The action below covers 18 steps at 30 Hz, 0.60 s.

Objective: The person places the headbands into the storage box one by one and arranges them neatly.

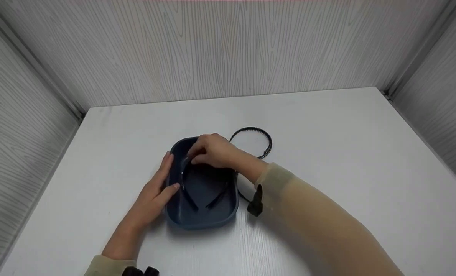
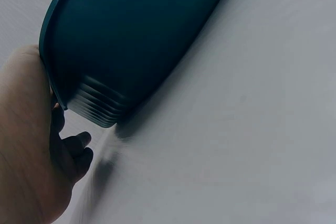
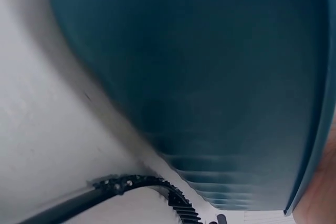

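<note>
A dark blue plastic box [image 1: 203, 222] with rounded corners and an open top stands on the table. My left hand [image 1: 151, 197] holds its left wall, thumb over the rim. In the left wrist view, the ribbed corner of the box shows beside this hand's curled fingers. Inside lies a black headband [image 1: 190, 200], its two ends pointing toward me. My right hand [image 1: 214, 151] reaches in over the far right rim and pinches the headband at its far left curve. Part of the headband is hidden under that hand.
Right of the box, on the white table [image 1: 327, 153], lies another black headband [image 1: 269, 143] with comb teeth, partly covered by my right wrist. The right wrist view shows small shiny stones on it. Wood-grained panels [image 1: 228, 50] rise at the back and both sides.
</note>
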### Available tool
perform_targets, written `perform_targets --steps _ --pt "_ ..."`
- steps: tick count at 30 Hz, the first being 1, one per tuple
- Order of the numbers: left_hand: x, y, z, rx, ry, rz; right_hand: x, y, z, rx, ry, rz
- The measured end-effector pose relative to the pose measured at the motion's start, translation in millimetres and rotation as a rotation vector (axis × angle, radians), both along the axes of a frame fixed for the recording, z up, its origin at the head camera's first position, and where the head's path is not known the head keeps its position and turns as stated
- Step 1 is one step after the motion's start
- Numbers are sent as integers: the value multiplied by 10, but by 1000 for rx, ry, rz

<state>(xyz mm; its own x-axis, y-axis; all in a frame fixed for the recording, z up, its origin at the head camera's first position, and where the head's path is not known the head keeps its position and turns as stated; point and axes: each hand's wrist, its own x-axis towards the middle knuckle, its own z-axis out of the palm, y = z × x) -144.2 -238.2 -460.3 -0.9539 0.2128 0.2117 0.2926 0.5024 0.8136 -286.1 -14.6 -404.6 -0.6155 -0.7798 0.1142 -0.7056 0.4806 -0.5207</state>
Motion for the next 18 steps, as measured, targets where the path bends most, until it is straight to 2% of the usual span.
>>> perform_targets --steps 11,18 --pt "-2 2 12 2 -16 4 3 57 54 -157 18 66" --pt "-5 -1 1 -9 -7 6 5 229 211 -290 15 61"
